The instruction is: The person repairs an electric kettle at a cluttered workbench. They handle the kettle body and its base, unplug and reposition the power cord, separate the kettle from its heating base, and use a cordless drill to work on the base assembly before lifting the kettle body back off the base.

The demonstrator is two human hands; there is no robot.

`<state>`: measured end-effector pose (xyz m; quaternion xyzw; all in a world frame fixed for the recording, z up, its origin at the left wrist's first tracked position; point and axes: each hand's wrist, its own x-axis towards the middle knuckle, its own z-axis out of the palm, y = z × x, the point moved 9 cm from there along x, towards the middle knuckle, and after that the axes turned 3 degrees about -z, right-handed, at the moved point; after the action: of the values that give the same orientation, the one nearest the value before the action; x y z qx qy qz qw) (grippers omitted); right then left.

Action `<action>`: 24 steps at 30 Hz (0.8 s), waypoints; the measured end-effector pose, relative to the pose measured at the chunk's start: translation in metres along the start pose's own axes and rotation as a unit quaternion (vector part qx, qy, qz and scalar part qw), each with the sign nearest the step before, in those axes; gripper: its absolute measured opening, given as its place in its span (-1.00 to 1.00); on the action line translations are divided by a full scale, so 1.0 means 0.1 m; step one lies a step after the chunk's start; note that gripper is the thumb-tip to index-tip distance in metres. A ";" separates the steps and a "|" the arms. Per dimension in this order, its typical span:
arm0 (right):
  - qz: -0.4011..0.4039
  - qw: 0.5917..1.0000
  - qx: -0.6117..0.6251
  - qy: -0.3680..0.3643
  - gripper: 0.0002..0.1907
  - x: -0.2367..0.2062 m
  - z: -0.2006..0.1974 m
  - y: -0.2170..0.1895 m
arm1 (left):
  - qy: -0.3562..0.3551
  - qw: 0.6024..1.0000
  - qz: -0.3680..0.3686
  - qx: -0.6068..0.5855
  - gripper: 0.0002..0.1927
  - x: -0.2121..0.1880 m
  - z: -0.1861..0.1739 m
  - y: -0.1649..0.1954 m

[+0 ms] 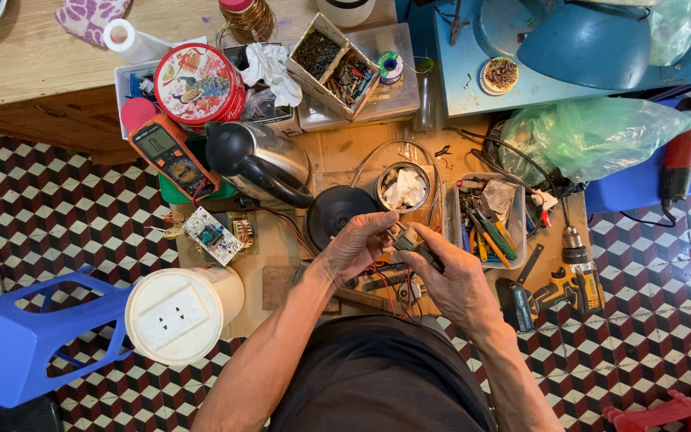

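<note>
1. I see both hands meeting just above my lap, over the near edge of the low wooden desk.
2. My left hand has its fingers pinched on the upper end of a small dark part, which sits at the centre of the view.
3. My right hand has its fingers clenched around the lower end of that same part; thin red wires trail from below it toward six o'clock.
4. At twelve o'clock from the hands a round tin holds crumpled white paper, touching a black round base at its nine o'clock.
5. A steel kettle stands at eleven o'clock, with an orange multimeter just beside it.
6. At three o'clock lies a clear tray of hand tools, and a cordless drill past it.
7. At nine o'clock a green circuit board lies flat, near a white round container.
</note>
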<state>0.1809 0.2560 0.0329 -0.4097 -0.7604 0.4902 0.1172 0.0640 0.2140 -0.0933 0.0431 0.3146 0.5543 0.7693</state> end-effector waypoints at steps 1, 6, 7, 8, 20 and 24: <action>-0.008 1.000 -0.004 0.004 -0.47 0.00 -0.01 -0.01 | -0.001 1.000 0.001 0.000 -0.74 0.00 0.01 0.00; -0.067 0.997 -0.015 0.019 -0.47 0.00 -0.04 -0.07 | 0.001 1.000 0.001 0.002 -0.73 0.01 0.01 -0.02; -0.051 0.998 -0.019 0.014 -0.46 0.00 -0.03 -0.04 | 0.002 1.000 0.000 0.003 -0.73 0.01 0.00 -0.03; -0.034 0.999 -0.022 0.008 -0.46 0.00 -0.01 -0.02 | 0.005 1.000 -0.001 0.004 -0.72 0.02 -0.01 -0.03; -0.033 0.999 0.000 0.010 -0.50 0.01 -0.06 -0.03 | 0.009 1.000 0.002 0.012 -0.67 0.07 -0.01 -0.06; -0.016 1.000 -0.004 0.001 -0.50 0.03 -0.06 -0.03 | 0.017 1.000 0.003 0.022 -0.64 0.06 0.02 -0.05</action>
<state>0.1814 0.2616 0.0374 -0.3984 -0.7686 0.4847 0.1248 0.0701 0.2181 -0.0961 0.0518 0.3394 0.5504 0.7610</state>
